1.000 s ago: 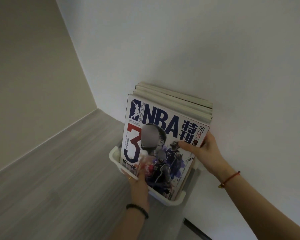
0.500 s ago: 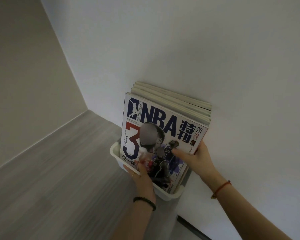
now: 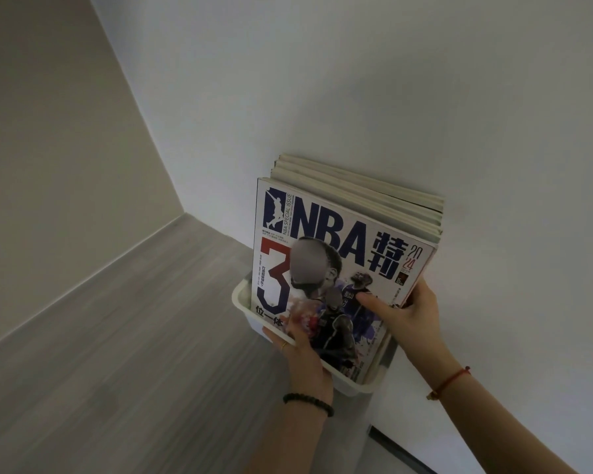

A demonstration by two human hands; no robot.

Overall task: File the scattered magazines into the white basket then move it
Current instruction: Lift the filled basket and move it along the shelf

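Observation:
A white basket (image 3: 242, 304) sits on a grey wood-grain surface against the white wall. Several magazines (image 3: 356, 196) stand upright in it, leaning back on the wall. The front one is an NBA special issue (image 3: 322, 234) with a large red and blue "3". My left hand (image 3: 305, 357) grips the basket's near rim, thumb over the edge onto the cover. My right hand (image 3: 408, 313) holds the right side of the magazine stack, thumb on the front cover and fingers behind the stack.
The grey surface (image 3: 117, 336) stretches left to a beige side wall (image 3: 48, 148). The white back wall (image 3: 391, 80) is right behind the magazines. The surface's right end, with a dark gap (image 3: 401, 449), lies just below the basket.
The basket with its magazines and both hands has stayed in place against the wall; my view has drifted slightly and my right thumb slid a little lower on the cover.

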